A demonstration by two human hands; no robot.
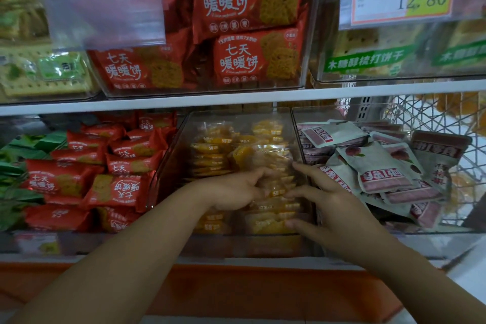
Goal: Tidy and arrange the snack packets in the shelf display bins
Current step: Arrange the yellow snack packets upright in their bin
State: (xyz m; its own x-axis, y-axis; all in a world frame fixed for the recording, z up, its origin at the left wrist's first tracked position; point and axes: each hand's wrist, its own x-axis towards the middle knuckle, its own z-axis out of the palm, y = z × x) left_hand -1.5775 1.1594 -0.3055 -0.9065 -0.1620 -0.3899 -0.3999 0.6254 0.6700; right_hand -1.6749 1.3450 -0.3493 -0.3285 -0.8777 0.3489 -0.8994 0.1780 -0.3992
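Head view: at lower centre of the frame, the yellow snack packets [210, 155] fill the middle clear bin [168, 163], their row running front to back. The left hand [236, 189] curls its fingers round some packets. The right hand [328, 197] presses spread, straightish fingers on the same stack from the right. Grey-pink pouches [381, 166] crowd the right, red packets [123, 187] the left.

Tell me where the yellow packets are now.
Head view, centre of the lower shelf: the yellow packets fill the clear bin between the red packets at left and the grey pouches at right.
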